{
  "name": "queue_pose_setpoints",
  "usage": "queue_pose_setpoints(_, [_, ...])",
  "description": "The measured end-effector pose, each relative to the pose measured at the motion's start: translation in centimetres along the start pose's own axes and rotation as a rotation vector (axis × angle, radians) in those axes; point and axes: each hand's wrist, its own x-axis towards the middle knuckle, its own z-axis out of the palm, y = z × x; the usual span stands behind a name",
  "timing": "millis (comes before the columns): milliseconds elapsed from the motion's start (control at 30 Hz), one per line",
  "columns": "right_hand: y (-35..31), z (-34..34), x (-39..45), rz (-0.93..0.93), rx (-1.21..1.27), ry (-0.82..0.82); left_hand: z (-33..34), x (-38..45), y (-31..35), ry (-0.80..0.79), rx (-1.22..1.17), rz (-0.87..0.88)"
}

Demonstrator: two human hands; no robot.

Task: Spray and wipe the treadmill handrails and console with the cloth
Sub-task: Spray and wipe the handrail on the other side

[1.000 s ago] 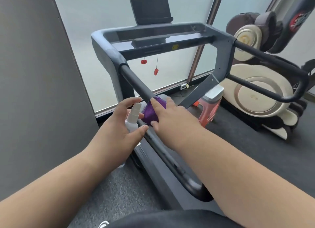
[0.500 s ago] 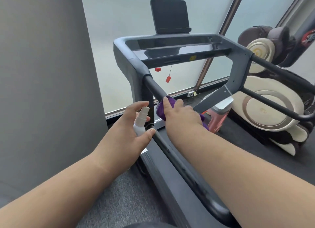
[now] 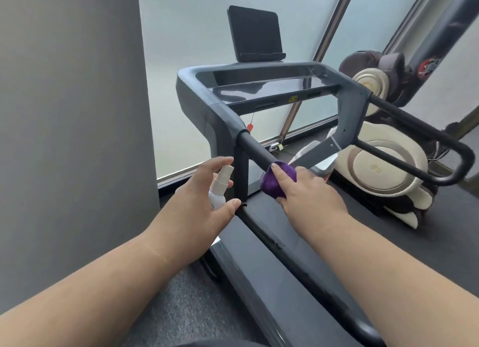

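Note:
A dark grey treadmill stands ahead, its console (image 3: 261,83) carrying a black tablet holder (image 3: 255,32). The black left handrail (image 3: 255,147) runs from the console down toward me. My right hand (image 3: 308,191) grips a purple cloth (image 3: 272,182) wrapped around that rail's upper part. Just left of the rail, my left hand (image 3: 204,198) holds a small white spray bottle (image 3: 219,186) upright, with its nozzle near the rail's vertical post. The right handrail (image 3: 414,128) loops out on the far side.
A grey wall (image 3: 72,139) is close on the left. Frosted glass panels (image 3: 186,35) are behind the treadmill. A cream and brown massage chair (image 3: 386,162) sits at the right. A red safety key (image 3: 250,126) hangs under the console. Grey carpet covers the floor.
My right hand has slid the purple cloth up the left handrail toward the console. The left hand has kept the spray bottle beside the rail. My head has shifted left and nearer.

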Motion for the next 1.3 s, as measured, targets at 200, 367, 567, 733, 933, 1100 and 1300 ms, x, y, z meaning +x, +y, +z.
queue_pose_setpoints(200, [-4.4,-0.6,6.1,0.104,-0.083,-0.055,-2.6,1.2,-2.6,-0.033,-0.017,0.010])
queue_pose_setpoints(367, [-6.4,-1.3,10.2,0.127,-0.013,-0.071,-3.0,1.9,-2.8,-0.113,-0.041,0.008])
queue_pose_setpoints(567, [-4.6,-1.4,7.5,0.120,0.081,-0.025,-2.9,2.6,-2.6,-0.128,-0.045,0.063])
queue_pose_setpoints(733, [-3.5,-0.2,4.1,0.108,-0.057,0.013,-3.3,2.5,-4.3,-0.137,-0.058,0.022])
queue_pose_setpoints(933, [-5.5,-0.3,8.7,0.146,-0.048,0.016,-3.7,2.1,-5.4,-0.144,-0.042,0.009])
queue_pose_setpoints(1100, [-7.4,-1.1,13.1,0.189,0.063,-0.029,-3.7,2.5,-4.6,-0.145,-0.042,0.017])
queue_pose_setpoints(1300, [-5.2,-1.0,9.4,0.194,0.146,0.025,-3.0,3.2,-3.5,-0.126,-0.045,0.052])
